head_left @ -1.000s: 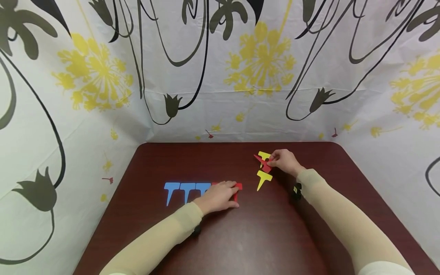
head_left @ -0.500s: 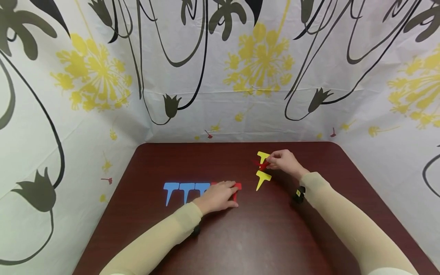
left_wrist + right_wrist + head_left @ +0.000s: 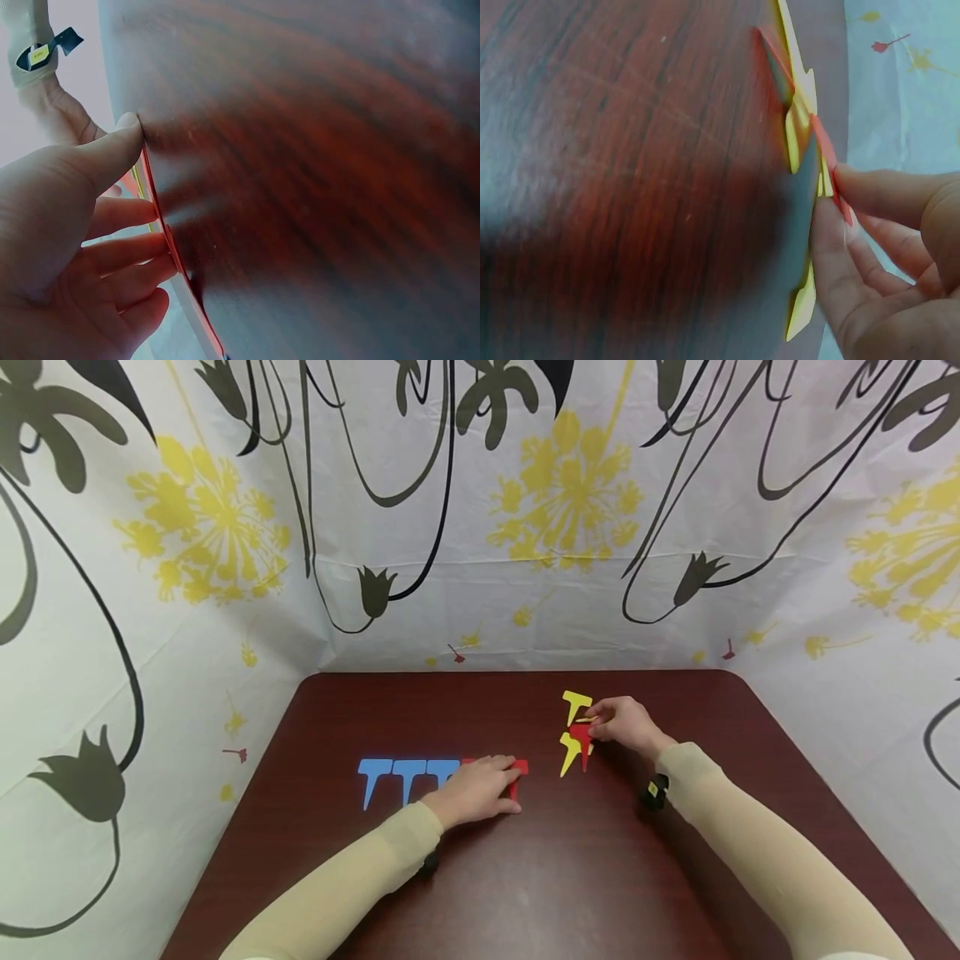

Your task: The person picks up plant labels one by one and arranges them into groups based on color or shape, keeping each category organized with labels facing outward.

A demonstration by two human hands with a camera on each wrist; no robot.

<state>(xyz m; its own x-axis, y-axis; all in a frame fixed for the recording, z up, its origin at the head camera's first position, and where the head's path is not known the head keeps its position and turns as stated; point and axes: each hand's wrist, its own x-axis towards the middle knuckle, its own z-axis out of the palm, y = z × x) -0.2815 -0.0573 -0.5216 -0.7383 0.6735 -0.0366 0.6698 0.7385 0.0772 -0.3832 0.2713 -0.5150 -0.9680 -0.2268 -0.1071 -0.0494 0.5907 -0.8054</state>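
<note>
My left hand (image 3: 480, 787) rests with extended fingers on red T-shaped plant tags (image 3: 521, 767), partly covering them. They continue a row of blue T-shaped tags (image 3: 376, 767) on the table. Farther right, my right hand (image 3: 626, 724) pinches a red T-shaped plant tag (image 3: 584, 739) between thumb and fingers, its stem toward me. A thin yellow edge (image 3: 585, 720) shows at those fingertips, and in the right wrist view a yellow piece (image 3: 826, 177) sits against the red tag (image 3: 823, 142). One yellow tag (image 3: 576, 703) lies behind; another yellow tag (image 3: 569, 753) is partly covered by the red one.
The dark reddish-brown table (image 3: 480, 893) has rounded back corners. White fabric (image 3: 480, 535) with printed flowers stands behind it and along both sides. A dark strap device (image 3: 655, 791) is on the right wrist.
The red tag in my right hand has turned from pointing up-left to pointing toward me, and now overlaps the nearer yellow tag. My right hand moved slightly nearer. My left hand stays put.
</note>
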